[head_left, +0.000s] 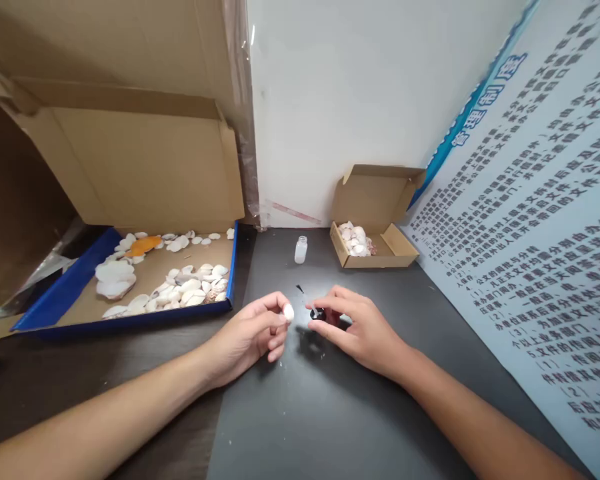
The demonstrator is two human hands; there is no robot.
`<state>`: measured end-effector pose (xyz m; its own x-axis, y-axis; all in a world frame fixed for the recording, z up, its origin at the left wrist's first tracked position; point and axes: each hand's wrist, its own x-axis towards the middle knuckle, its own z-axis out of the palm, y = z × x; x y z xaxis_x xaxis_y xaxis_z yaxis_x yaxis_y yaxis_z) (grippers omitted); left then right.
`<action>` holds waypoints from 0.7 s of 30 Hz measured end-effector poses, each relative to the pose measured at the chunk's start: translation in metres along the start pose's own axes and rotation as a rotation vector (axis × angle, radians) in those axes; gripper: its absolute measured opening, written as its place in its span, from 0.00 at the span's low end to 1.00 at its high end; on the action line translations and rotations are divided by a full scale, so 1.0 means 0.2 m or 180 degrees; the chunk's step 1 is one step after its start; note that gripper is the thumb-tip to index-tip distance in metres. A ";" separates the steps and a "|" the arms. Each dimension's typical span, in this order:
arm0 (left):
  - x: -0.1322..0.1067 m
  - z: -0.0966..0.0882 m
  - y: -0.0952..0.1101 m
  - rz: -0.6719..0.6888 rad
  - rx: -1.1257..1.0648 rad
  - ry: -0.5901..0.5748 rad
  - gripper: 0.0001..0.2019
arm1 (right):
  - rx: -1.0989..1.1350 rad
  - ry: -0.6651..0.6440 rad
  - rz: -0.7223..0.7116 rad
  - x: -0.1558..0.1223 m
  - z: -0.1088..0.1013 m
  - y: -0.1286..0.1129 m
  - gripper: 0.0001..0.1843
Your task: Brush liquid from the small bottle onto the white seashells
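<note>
My left hand point(253, 333) pinches a small white shell point(289, 311) between thumb and fingertips just above the dark table. My right hand point(360, 327) sits close to its right, fingers closed on a small black cap with a thin brush point(316, 312) whose tip points up and left toward the shell. A small clear bottle point(301, 249) stands uncapped on the table behind both hands.
A shallow blue-edged cardboard tray point(233, 267) at the left holds several white shells and an orange one. A small open cardboard box point(375, 257) with several shells stands at the back right. A printed poster point(530, 233) leans along the right; a white wall is behind.
</note>
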<state>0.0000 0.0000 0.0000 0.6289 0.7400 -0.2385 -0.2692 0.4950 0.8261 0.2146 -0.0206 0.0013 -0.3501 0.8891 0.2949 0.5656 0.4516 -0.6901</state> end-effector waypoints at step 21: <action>0.01 -0.01 -0.03 0.0182 -0.0018 0.0156 0.06 | -0.0256 0.0085 -0.0039 -0.04 -0.03 -0.07 0.17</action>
<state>0.0020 0.0004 -0.0057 0.5759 0.7885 -0.2159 -0.3078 0.4538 0.8362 0.2130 -0.0332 0.0131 -0.3379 0.8847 0.3211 0.6198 0.4659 -0.6314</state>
